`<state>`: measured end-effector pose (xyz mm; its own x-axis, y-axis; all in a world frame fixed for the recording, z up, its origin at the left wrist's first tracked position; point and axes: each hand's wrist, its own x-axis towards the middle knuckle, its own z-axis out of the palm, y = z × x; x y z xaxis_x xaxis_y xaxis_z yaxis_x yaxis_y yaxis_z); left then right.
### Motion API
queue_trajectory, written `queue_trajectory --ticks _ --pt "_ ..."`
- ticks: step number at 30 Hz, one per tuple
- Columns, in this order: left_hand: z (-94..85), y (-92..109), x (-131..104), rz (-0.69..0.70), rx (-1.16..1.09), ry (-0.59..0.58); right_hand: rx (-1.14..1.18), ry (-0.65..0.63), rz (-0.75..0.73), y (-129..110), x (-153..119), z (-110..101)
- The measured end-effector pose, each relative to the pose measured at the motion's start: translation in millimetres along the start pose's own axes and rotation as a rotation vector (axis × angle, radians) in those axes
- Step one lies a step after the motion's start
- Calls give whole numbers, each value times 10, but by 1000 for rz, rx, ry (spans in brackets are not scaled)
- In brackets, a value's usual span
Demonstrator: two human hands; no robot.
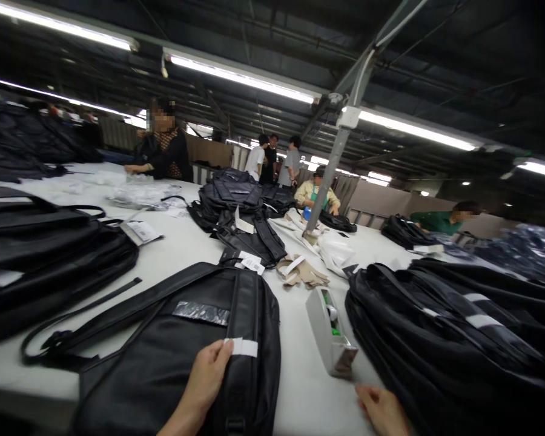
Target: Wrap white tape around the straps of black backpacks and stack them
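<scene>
Backpack (163,345) is lying on the pale table (300,393) right in front of us, straps facing up, with one loose strap trailing off to the left. Right now we seem to be at the white strip (245,347) that sits across its right-hand strap (247,303). Our left hand (204,380) has a narrow pinch on the end of that strip, thumb and finger together.

Our right hand (384,410) is off the bag, just beside the front end of the tape dispenser (320,333), fingers curled in close. Can't tell if there's anything between them, so we won't guess.

Our take: moving the left hand from here calls for a gentle, straight release, since a sideways tug could skew the strip or pull up its edge. Also, the right hand is in a tight spot between the dispenser and the black bags (418,327) on our right, so small moves there, folks.
</scene>
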<state>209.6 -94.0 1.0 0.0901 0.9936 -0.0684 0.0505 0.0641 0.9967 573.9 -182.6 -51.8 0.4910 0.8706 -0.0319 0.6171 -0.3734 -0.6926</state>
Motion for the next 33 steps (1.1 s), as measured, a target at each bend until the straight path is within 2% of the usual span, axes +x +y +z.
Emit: queue_trajectory --ticks 2,6,8,11,14,17,21,25,28,33 --pt "34 -5 -11 29 24 24 21 -82 -107 -353 -121 -1" --pt "81 -22 -36 66 90 69 117 -455 -396 -1467 -352 113" --pt "91 -18 -61 99 121 65 184 -614 -486 -1938 -401 232" --pt "95 -17 -89 154 170 57 201 -740 -562 -2300 -362 464" --pt "93 -34 -88 168 182 68 111 -730 -576 -2343 -253 698" --pt "84 -58 -80 166 180 67 -2 -653 -545 -2310 -179 861" --pt "65 -68 -77 143 133 27 -98 -564 -488 -2369 -181 937" --pt "64 -75 -40 53 22 -8 -121 -543 -457 -2429 -196 965" --pt "83 -85 6 13 -24 -17 -60 -531 -399 -2376 -207 1015" --pt "103 -59 31 60 -80 -28 170 -478 -253 -2220 -262 1076"
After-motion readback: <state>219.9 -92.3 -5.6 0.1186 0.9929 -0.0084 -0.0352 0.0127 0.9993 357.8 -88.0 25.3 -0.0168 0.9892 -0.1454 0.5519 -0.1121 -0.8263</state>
